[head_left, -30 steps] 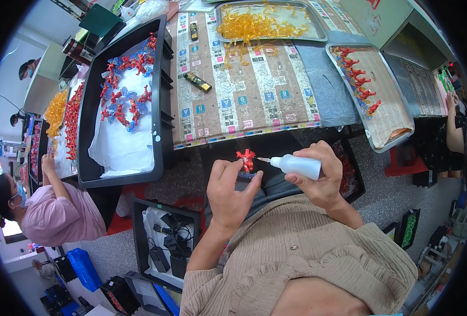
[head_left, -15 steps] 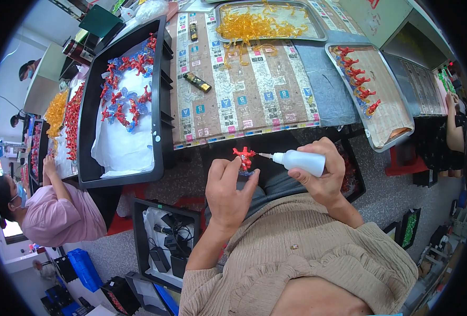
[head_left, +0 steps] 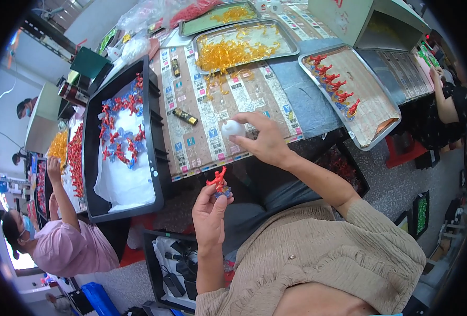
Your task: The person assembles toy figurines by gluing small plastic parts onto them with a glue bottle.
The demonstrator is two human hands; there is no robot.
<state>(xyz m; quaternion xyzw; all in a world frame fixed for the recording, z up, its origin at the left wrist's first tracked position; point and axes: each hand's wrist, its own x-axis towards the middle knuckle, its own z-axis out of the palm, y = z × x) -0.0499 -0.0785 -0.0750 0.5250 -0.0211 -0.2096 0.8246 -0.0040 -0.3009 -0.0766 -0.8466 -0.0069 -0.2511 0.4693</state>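
Pink sleeve, left edge: a co-worker's sleeve is being shown, with the arm being held up toward a heap of yellow strands.
Black tray, left of centre: red-and-blue figures are being held on a white lining inside the tray; no label is being made out there.
Small dark tubes, upper centre-left: two are being left lying on the counter; gold marks are being shown on the nearer tube, too small to be read.
Printed counter cover, centre: rows of blue and pink squares, letters and dense small print are being displayed; most is being blurred past reading.
Left hand, lower centre: the red figure is being pinched between thumb and fingers of the left hand, below the counter's front edge.
Red figure, centre: the figure is being held upright, its blue base downward, apart from the bottle; the step in hand is being judged as bottle-handling with the figure held aside.
White bottle, centre: no lettering is being shown on the bottle; whether the counter is being touched cannot be told. For setting down, a level patch and a controlled release are being called for.
Right hand, centre: the bottle is being gripped between thumb and curled fingers of the right hand.
Pale cabinet, upper right: red characters are being carried on the cabinet, partly cut off.
Metal tray, right: a row of similar figures is being held along the left side of the tray.
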